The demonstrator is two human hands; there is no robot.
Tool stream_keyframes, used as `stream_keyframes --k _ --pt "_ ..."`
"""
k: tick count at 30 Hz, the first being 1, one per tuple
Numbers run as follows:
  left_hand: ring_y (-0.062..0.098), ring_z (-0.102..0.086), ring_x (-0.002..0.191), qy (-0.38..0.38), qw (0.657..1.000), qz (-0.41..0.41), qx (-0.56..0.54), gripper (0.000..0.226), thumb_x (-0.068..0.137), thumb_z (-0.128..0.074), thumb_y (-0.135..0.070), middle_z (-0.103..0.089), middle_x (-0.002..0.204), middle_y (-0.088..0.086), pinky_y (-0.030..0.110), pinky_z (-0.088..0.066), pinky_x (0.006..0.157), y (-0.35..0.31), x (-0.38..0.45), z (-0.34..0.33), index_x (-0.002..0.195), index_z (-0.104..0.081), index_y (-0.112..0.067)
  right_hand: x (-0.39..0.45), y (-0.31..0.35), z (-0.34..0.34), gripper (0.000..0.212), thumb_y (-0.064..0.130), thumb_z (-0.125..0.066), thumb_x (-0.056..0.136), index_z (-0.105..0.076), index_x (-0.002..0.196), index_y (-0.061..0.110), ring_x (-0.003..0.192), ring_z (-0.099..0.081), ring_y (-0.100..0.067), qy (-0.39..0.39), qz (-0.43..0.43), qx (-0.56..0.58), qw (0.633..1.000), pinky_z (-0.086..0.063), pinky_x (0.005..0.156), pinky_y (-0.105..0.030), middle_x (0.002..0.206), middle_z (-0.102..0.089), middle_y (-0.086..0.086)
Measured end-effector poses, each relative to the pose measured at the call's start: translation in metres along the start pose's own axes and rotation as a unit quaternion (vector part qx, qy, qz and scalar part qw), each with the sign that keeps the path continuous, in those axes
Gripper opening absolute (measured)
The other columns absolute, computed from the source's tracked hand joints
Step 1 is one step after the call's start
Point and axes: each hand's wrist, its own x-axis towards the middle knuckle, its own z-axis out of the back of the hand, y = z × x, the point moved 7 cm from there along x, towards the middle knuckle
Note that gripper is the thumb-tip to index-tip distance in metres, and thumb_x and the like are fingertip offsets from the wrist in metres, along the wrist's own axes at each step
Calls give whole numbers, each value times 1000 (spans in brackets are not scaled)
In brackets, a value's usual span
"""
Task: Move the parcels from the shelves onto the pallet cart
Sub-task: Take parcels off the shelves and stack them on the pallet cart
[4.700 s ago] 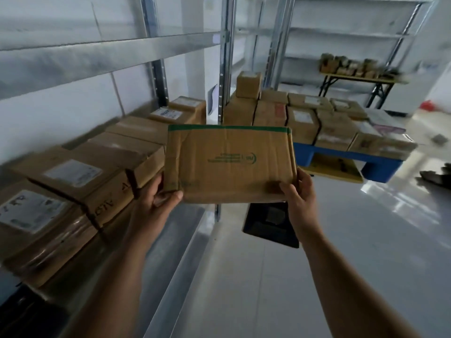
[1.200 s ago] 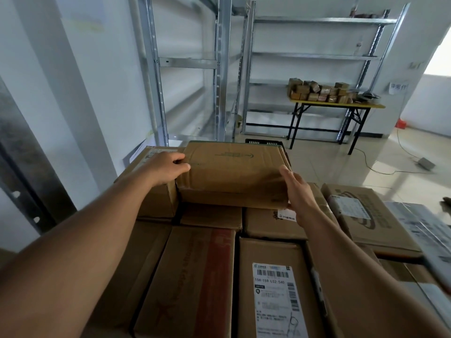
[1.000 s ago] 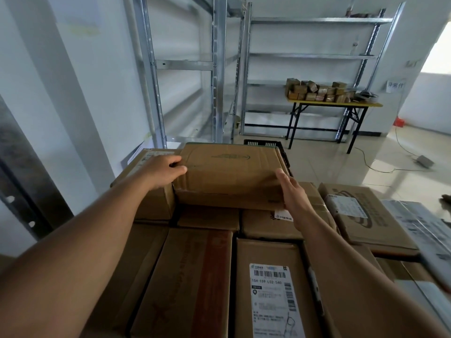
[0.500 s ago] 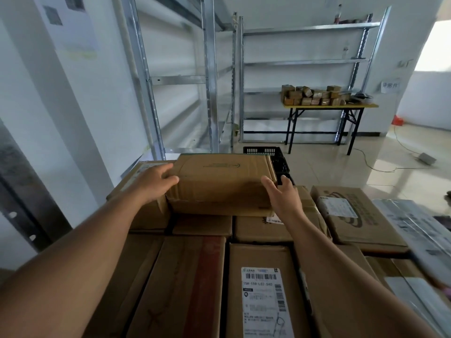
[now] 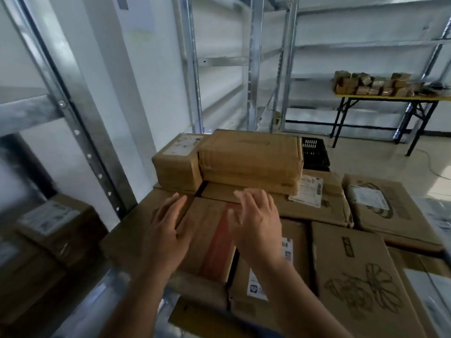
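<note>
The flat brown parcel (image 5: pixel 251 158) lies on top of the stacked boxes of the pallet load, beside a smaller labelled box (image 5: pixel 177 164). My left hand (image 5: pixel 168 230) and my right hand (image 5: pixel 256 220) hover with spread, relaxed fingers just in front of that parcel, above a box with a red tape stripe (image 5: pixel 217 240). Neither hand holds anything. Several more cardboard parcels (image 5: pixel 353 274) fill the layer below, some with shipping labels. The cart itself is hidden under the boxes.
Metal shelving uprights (image 5: pixel 73 98) stand at the left, with parcels (image 5: pixel 51 230) on a lower shelf. A black crate (image 5: pixel 314 154) sits behind the stack. A yellow-topped table (image 5: pixel 390 97) carries several small packages at the back right.
Both hands have let go of the flat parcel and pulled back toward me. The parcel now rests on the stack, and my view has swung left and down.
</note>
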Motion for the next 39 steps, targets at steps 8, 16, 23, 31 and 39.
stream_keyframes --k 8,16,23,31,39 --pt "21 -36 132 -19 992 106 61 62 83 -43 -50 -42 144 5 37 -32 103 52 -103 45 134 -48 -15 -82 62 -43 19 20 -69 80 -68 98 16 90 -59 -19 72 104 64 990 -46 77 -31 101 -64 -3" --pt "29 -45 127 -91 974 176 107 65 88 -35 -56 -51 136 13 43 -32 103 86 -178 104 126 -56 -9 -133 126 -75 27 24 -76 76 -70 100 15 94 -61 -22 146 171 83 971 -46 78 -30 103 -66 -6" --pt "29 -38 132 -135 944 257 158 55 87 -47 -45 -45 141 12 51 -33 107 117 -289 183 129 -53 -10 -206 210 -72 28 29 -74 80 -71 104 14 102 -63 -26 197 230 138 943 -50 84 -40 111 -67 -9" --pt "29 -38 132 -205 902 312 218 51 88 -58 -36 -45 141 12 48 -31 107 115 -433 278 132 -50 -11 -316 313 -29 30 29 -76 77 -70 98 10 95 -64 -29 193 314 188 910 -51 80 -41 103 -67 -12" --pt "27 -35 135 -260 856 376 242 48 86 -62 -34 -43 143 10 53 -29 108 97 -580 345 129 -52 -15 -434 397 24 45 50 -44 88 -68 108 18 106 -61 -26 253 380 210 864 -48 86 -39 114 -65 -9"
